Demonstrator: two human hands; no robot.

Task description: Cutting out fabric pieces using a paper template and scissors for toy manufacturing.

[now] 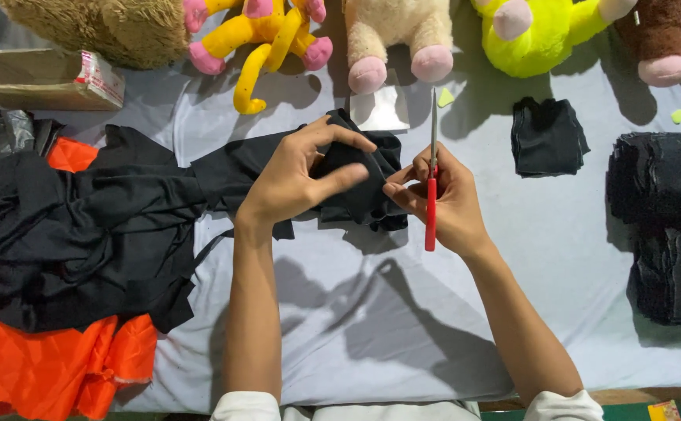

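While the left hand (297, 175) pinches a bunched fold of black cloth (153, 210) between its thumb and curled fingers, the right hand (445, 199) meets it from the other side — fingertips closed on the edge of the same fold, touching the cloth just beside the left thumb. That right hand also has a pair of red-handled scissors (431, 183) tucked against its palm; the blades point away from the person and look closed, the tip reaching up toward a small yellow-green scrap (445, 97).

Taking the black cloth as the landmark: it trails from the hands to the person's left into a large rumpled heap, and under that heap, nearer the person, lies orange fabric (52, 366). Beyond the heap sits a flat cardboard box (36, 78). Everything rests on a pale grey table cover (403, 312).

To the right of the held fold, apart from it, is a small stack of cut black squares (547, 136), and farther right a bigger pile of black pieces (668, 226) — two more yellow-green scraps lie just beyond it. Along the far edge stands a row of plush toys: a yellow-and-pink one (266, 39), a cream one (395, 39), a neon-yellow one (539, 35) and a brown one (668, 39).
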